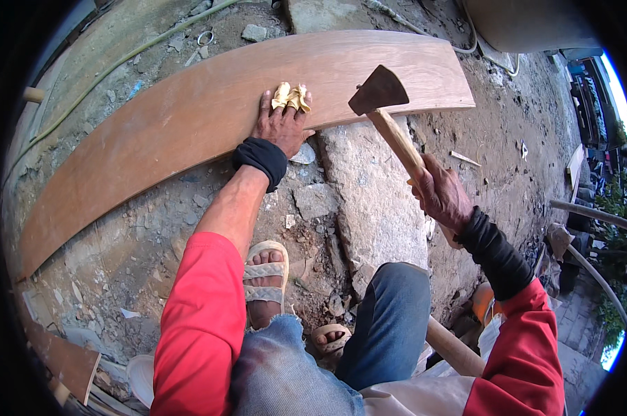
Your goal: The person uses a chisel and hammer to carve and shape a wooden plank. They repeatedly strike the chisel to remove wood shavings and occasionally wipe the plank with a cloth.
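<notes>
While the left hand (280, 127) is pressing flat on the long curved wooden plank (189, 118), its fingers are lying spread, with a crumpled yellow rag (290, 96) sitting under the fingertips. The plank is lying on the rough ground, one end resting over a large flat stone (376, 201), the other end running away to the person's left.

The right hand (442, 197) is gripping the pale wooden handle of a hatchet (390, 114), fingers wrapped fully round the shaft well below the head. The dark rusty hatchet head (377, 90) is hanging just above the plank's near edge, close beside the left hand but apart from it; whether the blade is touching the wood I cannot tell for sure.

The person is squatting, a sandalled foot (265, 277) planted on the broken stones between the knees, red sleeves (199, 326) and dark cuffs (261, 161) covering both arms. A green hose (112, 69) is running across the dirt beyond the plank, and a second wooden handle (455, 350) is lying by the right thigh.

As I judge it, trimming well here is calling for short, controlled chops over the stone-backed part of the plank, with the holding hand kept clear of the blade's path and bearing down hard so the board is not bouncing.
</notes>
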`<state>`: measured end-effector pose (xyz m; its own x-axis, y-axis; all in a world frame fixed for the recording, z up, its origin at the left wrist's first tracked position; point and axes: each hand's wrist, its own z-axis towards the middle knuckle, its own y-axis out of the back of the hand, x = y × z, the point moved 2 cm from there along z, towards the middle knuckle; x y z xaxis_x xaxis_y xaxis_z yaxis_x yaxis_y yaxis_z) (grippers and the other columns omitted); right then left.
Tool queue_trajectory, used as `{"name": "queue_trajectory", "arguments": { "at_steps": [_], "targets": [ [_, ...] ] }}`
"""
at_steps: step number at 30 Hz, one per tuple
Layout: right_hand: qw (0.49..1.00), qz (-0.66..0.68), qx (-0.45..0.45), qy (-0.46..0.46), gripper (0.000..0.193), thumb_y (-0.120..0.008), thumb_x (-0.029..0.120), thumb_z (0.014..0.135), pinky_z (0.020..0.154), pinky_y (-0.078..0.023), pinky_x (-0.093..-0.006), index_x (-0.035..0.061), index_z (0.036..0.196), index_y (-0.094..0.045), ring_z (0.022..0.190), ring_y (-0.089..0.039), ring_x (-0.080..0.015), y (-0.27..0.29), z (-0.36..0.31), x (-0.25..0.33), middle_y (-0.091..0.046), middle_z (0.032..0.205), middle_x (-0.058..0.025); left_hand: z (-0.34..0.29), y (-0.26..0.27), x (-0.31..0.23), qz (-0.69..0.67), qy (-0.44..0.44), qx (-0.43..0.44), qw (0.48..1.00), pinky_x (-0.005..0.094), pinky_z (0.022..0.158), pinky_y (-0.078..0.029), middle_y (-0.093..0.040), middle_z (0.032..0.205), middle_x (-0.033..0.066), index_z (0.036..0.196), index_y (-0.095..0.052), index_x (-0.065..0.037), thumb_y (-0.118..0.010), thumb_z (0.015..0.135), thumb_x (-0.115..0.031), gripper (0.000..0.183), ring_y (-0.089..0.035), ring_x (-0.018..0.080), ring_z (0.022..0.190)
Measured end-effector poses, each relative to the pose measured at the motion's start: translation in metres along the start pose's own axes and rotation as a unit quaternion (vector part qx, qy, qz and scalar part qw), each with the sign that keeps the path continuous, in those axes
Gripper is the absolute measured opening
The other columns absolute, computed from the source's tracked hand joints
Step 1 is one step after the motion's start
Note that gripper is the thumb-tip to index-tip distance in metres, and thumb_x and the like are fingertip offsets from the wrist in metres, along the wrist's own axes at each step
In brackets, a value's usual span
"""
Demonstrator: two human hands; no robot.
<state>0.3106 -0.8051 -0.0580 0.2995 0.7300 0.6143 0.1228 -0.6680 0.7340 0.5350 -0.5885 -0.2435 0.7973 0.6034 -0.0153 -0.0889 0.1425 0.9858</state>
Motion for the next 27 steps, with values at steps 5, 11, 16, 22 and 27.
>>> {"name": "queue_trajectory", "arguments": {
  "at_steps": [5, 11, 16, 22, 27],
  "targets": [
    [0.982, -0.072, -0.169, 0.043, 0.035, -0.065, 0.014, 0.099, 0.056, -0.052, -0.0515, 0.0014, 0.125, -0.046, 0.064, -0.068, -0.046, 0.009, 0.009, 0.03, -0.065, 0.075, -0.0255, 0.0, -0.002, 0.0, 0.017, -0.007, -0.034, 0.999, 0.0631, 0.127, -0.016, -0.041, 0.163, 0.0142, 0.165, -0.024, -0.014, -0.061, 0.096, -0.056, 0.089, -0.035, 0.0386, 0.152],
    [0.963, -0.091, -0.238, 0.087, 0.034, -0.064, 0.012, 0.098, 0.056, -0.05, -0.055, 0.0022, 0.124, -0.045, 0.064, -0.066, -0.0497, -0.014, 0.011, 0.012, -0.063, 0.072, -0.0257, 0.0, -0.002, -0.003, 0.02, 0.001, -0.005, 1.0, 0.0623, 0.128, -0.013, -0.039, 0.164, 0.0139, 0.166, -0.021, -0.014, -0.058, 0.099, -0.055, 0.087, -0.032, 0.039, 0.153],
    [0.986, -0.125, -0.092, -0.053, 0.027, -0.061, 0.018, 0.099, 0.058, -0.05, -0.0603, 0.0046, 0.111, -0.04, 0.066, -0.064, -0.054, -0.042, 0.029, -0.022, -0.062, 0.071, -0.0309, 0.004, 0.006, 0.0, 0.024, 0.0, -0.014, 1.0, 0.0613, 0.128, -0.012, -0.035, 0.167, 0.0123, 0.166, -0.021, -0.015, -0.06, 0.098, -0.055, 0.088, -0.03, 0.0383, 0.155],
    [0.963, -0.013, -0.26, 0.066, 0.032, -0.065, 0.017, 0.1, 0.057, -0.051, -0.0521, 0.0033, 0.122, -0.046, 0.068, -0.067, -0.0503, -0.012, 0.006, 0.002, -0.064, 0.075, -0.0262, 0.0, 0.0, -0.002, 0.027, 0.011, 0.04, 0.999, 0.0604, 0.128, -0.009, -0.026, 0.172, 0.0102, 0.168, -0.017, -0.016, -0.057, 0.099, -0.056, 0.088, -0.024, 0.0376, 0.157],
    [0.929, 0.118, -0.346, 0.066, 0.034, -0.063, 0.015, 0.101, 0.057, -0.053, -0.0441, 0.0008, 0.125, -0.044, 0.064, -0.068, -0.0426, -0.038, 0.015, -0.002, -0.063, 0.074, -0.022, 0.0, 0.001, -0.003, 0.03, 0.009, 0.027, 0.999, 0.0607, 0.127, -0.01, -0.027, 0.171, 0.0115, 0.168, -0.018, -0.016, -0.06, 0.098, -0.055, 0.09, -0.025, 0.0371, 0.157]
  ]
}}
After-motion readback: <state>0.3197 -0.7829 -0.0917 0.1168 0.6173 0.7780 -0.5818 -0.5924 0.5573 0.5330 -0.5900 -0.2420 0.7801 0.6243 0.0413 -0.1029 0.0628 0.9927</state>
